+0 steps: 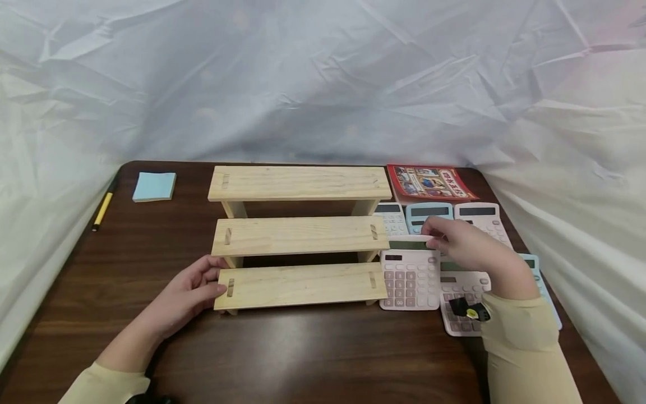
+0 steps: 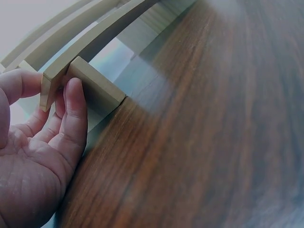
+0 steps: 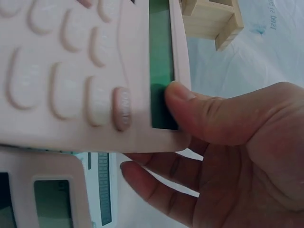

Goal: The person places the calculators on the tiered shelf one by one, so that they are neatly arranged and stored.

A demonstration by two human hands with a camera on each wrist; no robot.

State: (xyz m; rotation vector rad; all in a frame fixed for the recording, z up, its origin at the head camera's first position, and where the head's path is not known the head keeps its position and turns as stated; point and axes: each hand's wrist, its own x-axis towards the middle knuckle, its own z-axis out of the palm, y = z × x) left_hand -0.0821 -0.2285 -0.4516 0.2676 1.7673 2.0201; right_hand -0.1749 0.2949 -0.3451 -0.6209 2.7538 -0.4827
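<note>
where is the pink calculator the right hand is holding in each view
Head: the held calculator is right of centre, beside the wooden rack.
Left wrist: it can't be made out.
Right wrist: it fills the upper left.
Shared landmark: the rack, central in head, upper left in left wrist, top edge in right wrist.

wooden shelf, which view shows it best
The head view: the wooden shelf shows end to end, all three tiers. The left wrist view shows mainly one end, gripped by the left hand; the right wrist, only a small part up top.

Fingers [image 3: 154, 187] pinching pink calc [image 3: 85, 71], wdn shelf [image 3: 205, 21] behind
</note>
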